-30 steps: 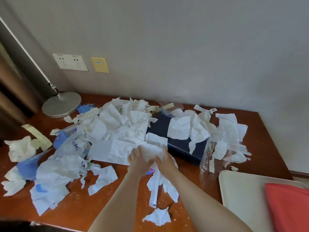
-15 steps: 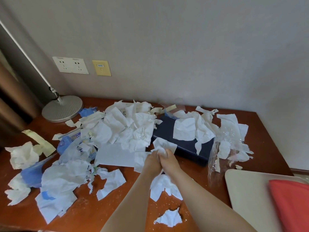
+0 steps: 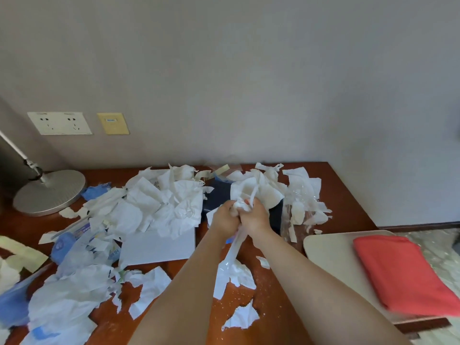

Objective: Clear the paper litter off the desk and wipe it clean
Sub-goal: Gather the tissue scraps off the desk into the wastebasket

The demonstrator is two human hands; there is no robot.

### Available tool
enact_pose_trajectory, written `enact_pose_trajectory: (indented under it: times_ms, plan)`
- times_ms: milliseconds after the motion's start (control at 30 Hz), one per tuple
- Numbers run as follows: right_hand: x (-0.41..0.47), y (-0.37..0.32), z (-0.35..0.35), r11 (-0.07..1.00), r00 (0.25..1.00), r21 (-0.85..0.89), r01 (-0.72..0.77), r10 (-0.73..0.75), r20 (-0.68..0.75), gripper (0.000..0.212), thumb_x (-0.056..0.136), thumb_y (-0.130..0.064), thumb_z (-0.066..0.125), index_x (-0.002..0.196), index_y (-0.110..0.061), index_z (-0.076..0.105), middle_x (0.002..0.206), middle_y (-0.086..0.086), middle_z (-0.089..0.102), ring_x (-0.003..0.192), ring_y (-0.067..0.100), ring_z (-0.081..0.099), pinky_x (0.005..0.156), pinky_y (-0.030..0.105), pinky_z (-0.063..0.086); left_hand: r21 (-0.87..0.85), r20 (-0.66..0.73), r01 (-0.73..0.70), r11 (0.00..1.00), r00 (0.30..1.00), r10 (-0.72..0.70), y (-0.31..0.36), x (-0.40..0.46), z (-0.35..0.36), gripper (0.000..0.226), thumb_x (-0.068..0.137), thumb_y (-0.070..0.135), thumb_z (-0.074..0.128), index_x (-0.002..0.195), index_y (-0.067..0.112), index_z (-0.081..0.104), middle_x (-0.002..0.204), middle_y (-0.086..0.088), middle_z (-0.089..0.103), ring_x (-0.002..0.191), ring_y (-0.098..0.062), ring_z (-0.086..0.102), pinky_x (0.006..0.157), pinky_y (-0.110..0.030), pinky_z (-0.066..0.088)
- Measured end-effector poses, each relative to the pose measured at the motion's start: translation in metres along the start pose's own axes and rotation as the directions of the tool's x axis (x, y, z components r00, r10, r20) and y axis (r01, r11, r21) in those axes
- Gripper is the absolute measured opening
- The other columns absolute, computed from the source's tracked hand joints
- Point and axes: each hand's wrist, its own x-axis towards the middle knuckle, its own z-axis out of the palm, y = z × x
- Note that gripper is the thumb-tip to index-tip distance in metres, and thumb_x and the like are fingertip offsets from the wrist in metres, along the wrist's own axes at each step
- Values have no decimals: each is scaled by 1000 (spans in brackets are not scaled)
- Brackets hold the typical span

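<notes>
Scraps of torn tissue are lying nearest the viewer, below the forearms, on the red-brown bench, amid fine white crumbs. A little farther on, a limp tail of paper and clear film is hanging down from between the wrists toward another crumpled piece.

Both hands are working together at mid-bench: the left hand and the right hand are pressing knuckle to knuckle, fingers curling round one wad of white tissue and squeezing it. To the left of the hands a flat white sheet is lying under a big heap of crumpled tissue, with blue-printed wrappers beyond that. Behind the hands a dark navy box is carrying more tissue; to their right, clear plastic film is tangling with torn strips. Farther right a cream tray is holding a folded red cloth, probably the wiping rag.

This litter is looking featherlight, soft and easily torn, so it is likely packing down well under a squeeze; gathering it by the bunched middle, rather than by thin edges, should be keeping strips from ripping free. The film is probably slippery and springy, needing a firmer clench. The crumbs are too small to pinch and are likely needing the cloth.
</notes>
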Motion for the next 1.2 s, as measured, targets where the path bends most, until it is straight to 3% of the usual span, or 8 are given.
enact_pose_trajectory:
  times_ms: [100, 267, 400, 533, 700, 800, 1033, 1200]
  plan:
    - [-3, -9, -17, 999, 998, 34, 27, -25, -59, 24, 95, -22, 50, 119, -16, 54, 106, 8, 63, 95, 20, 61, 78, 29, 52, 51, 0, -58, 997, 998, 58, 17, 0, 6, 31, 96, 10, 43, 126, 10, 53, 113, -15, 63, 101, -28, 62, 92, -41, 52]
    - [-8, -18, -46, 997, 989, 50, 57, -49, -140, 21, 98, -24, 45, 117, -17, 52, 103, 4, 60, 91, 19, 59, 71, 25, 47, 149, -40, -127, 981, 990, 135, 47, -3, 24, 29, 98, 11, 43, 125, 8, 53, 117, -13, 62, 103, -25, 60, 78, -22, 43]
    - [-12, -17, -77, 989, 984, 121, 89, -69, -162, 11, 95, -21, 51, 105, -19, 55, 107, 7, 64, 95, 23, 60, 78, 31, 49, 143, -29, -153, 978, 987, 158, 72, -13, 44, 32, 97, 9, 43, 128, 9, 51, 122, -15, 60, 109, -29, 58, 90, -32, 48]
    - [-20, -10, -117, 978, 980, 182, 98, -64, -187, 26, 92, -17, 54, 117, -13, 54, 108, 5, 62, 96, 21, 60, 76, 29, 47, 107, -19, -204, 973, 978, 207, 94, -24, 72, 31, 95, 7, 44, 124, 12, 55, 115, -13, 64, 95, -22, 60, 78, -27, 48]
    - [-33, 18, -180, 971, 968, 218, 97, -42, -246, 28, 90, -15, 55, 118, -14, 56, 109, 9, 63, 91, 22, 59, 71, 27, 44, 60, 18, -219, 974, 976, 218, 121, -50, 128, 32, 93, 5, 43, 121, 11, 57, 113, -14, 65, 99, -26, 61, 80, -30, 49]
    - [-42, 41, -222, 961, 960, 253, 107, -35, -276, 30, 89, -13, 55, 119, -15, 57, 114, 8, 62, 100, 24, 60, 75, 26, 44, 138, 67, -241, 961, 970, 234, 139, -68, 172, 28, 94, 6, 43, 117, 9, 59, 111, -13, 65, 102, -26, 61, 83, -28, 48]
    - [-63, 97, -321, 933, 938, 324, 154, -35, -346, 37, 91, -14, 55, 126, -21, 54, 109, 2, 67, 95, 16, 61, 79, 24, 45, 55, 154, -301, 952, 945, 289, 178, -115, 272, 25, 90, 5, 43, 103, 7, 64, 103, -18, 67, 99, -33, 62, 83, -37, 49]
    - [-71, 131, -381, 931, 908, 346, 116, 41, -416, 24, 91, -16, 57, 114, -19, 59, 89, -2, 63, 74, 9, 58, 57, 17, 42, 172, 226, -378, 910, 914, 337, 197, -127, 334, 26, 92, 8, 42, 107, 9, 64, 108, -13, 67, 103, -27, 60, 78, -25, 38]
